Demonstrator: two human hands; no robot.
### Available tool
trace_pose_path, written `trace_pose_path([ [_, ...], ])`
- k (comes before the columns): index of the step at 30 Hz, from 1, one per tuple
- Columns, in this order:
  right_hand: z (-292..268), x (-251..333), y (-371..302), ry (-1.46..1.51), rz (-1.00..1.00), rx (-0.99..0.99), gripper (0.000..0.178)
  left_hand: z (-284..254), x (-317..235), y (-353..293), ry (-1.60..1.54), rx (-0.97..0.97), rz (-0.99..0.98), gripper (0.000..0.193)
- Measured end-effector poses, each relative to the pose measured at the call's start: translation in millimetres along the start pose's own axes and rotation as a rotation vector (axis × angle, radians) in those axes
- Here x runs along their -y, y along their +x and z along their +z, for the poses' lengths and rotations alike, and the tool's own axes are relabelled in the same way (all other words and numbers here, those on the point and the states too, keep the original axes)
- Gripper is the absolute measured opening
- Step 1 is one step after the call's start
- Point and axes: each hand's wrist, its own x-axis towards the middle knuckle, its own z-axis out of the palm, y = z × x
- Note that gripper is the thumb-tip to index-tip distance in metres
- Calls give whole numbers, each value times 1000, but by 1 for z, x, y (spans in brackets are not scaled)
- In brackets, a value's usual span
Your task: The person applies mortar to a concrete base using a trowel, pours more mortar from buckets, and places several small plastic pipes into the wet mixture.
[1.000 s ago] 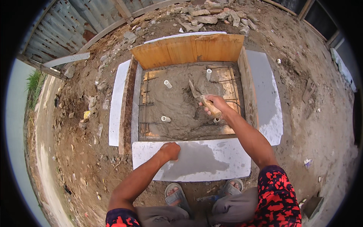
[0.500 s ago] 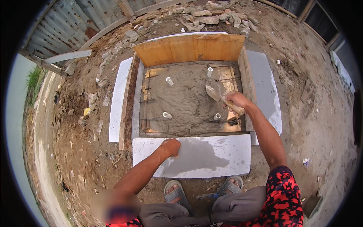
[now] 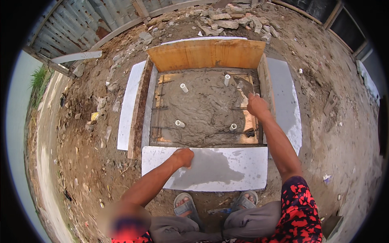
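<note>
My right hand (image 3: 258, 106) is wrapped round a trowel, its handle mostly hidden by my fingers. The trowel's blade (image 3: 244, 86) lies at the right side of the wet concrete (image 3: 206, 105), near the far-right white pipe stub (image 3: 227, 79). That concrete sits in a wooden form, with thin steel bars (image 3: 160, 108) showing along its edges. Other short white pipes (image 3: 184, 88) stand up out of the mix. My left hand (image 3: 184, 157) is a closed fist resting on the white foam board (image 3: 255, 166) at the form's near side. A wet grey patch covers much of that board.
A tall plywood board (image 3: 202, 54) closes the form's far side; planks (image 3: 139, 109) line its left and right. More foam boards (image 3: 283, 93) lie on either side. Beyond are broken stones (image 3: 225, 23) and a rusty corrugated metal fence (image 3: 81, 28). My sandalled feet (image 3: 186, 205) stand close to the near board.
My right hand has moved the trowel away from me, toward the form's far-right part, and turned it. More bare bottom board shows along the right edge. My left fist has stayed put.
</note>
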Motion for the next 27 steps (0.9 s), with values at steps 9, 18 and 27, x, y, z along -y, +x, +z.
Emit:
trace_pose_path([
  [9, 17, -8, 22, 83, -81, 12, 34, 2, -2, 5, -22, -47, 15, 36],
  [18, 18, 9, 22, 139, 37, -25, 32, 17, 1, -3, -70, -31, 8, 36],
  [27, -83, 51, -47, 207, -103, 410, 41, 49, 31, -24, -40, -41, 3, 34],
])
